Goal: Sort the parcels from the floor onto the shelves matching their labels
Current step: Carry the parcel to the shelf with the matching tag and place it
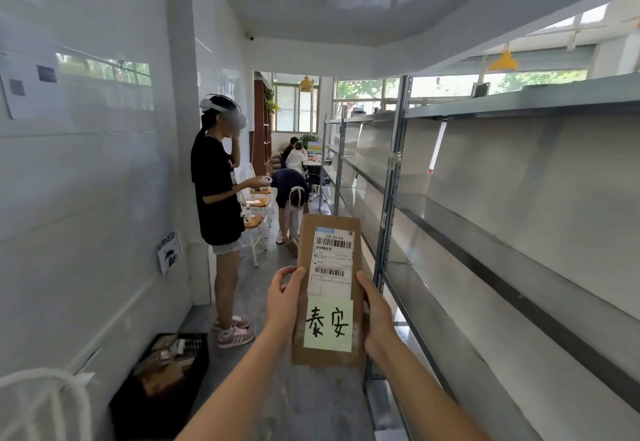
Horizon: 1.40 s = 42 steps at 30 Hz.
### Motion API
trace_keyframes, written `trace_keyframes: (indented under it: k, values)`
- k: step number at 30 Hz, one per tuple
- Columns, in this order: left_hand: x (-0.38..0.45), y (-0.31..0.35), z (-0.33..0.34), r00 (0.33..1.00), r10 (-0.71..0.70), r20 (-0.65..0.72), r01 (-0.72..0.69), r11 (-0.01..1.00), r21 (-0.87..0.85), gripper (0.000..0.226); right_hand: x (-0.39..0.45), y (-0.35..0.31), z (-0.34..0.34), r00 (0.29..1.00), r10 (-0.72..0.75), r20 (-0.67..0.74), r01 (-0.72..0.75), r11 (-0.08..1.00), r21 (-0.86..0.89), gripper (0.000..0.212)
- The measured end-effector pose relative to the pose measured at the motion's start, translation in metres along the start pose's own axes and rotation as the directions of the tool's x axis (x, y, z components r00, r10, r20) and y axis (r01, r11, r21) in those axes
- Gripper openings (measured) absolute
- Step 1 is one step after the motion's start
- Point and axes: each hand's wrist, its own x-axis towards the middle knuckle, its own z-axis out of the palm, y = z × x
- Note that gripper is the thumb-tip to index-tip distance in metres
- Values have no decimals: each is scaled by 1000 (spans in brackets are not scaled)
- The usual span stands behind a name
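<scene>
I hold a flat brown cardboard parcel [358, 253] upright in front of me with both hands. It carries a white shipping label with barcodes and a pale green sticky note [328, 324] with two handwritten characters. My left hand [282, 298] grips its left edge and my right hand [375, 312] grips its right edge. Grey metal shelves [485, 243] run along the right side, their boards bare. A black crate [166, 381] with more brown parcels sits on the floor at the lower left.
A person in a black shirt wearing a headset [218, 198] stands in the aisle at left. Another person [291, 198] bends over further down. Chairs [256, 222] stand beyond them. A white wall [86, 198] bounds the left side.
</scene>
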Motion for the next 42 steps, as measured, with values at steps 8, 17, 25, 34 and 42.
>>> trace_keyframes:
  k: [8, 17, 25, 34, 42]
  values:
    - [80, 2, -8, 998, 51, 47, -51, 999, 15, 25, 61, 2, 39, 1000, -10, -13, 10, 1000, -7, 53]
    - [153, -12, 6, 998, 52, 37, -53, 998, 36, 25, 127, -3, 54, 1000, 6, -26, -6, 1000, 3, 50]
    - [220, -25, 33, 1000, 27, -12, -26, 998, 58, 39, 199, -20, 63, 1000, 2, 9, -2, 999, -48, 39]
    - [290, -31, 32, 1000, 14, 2, -14, 997, 72, 36, 263, -16, 90, 1000, 24, 5, -23, 999, -43, 38]
    - [369, -34, 12, 996, 0, 89, -10, 994, 108, 41, 308, -1, 138, 999, -3, -44, 3, 1000, 5, 31]
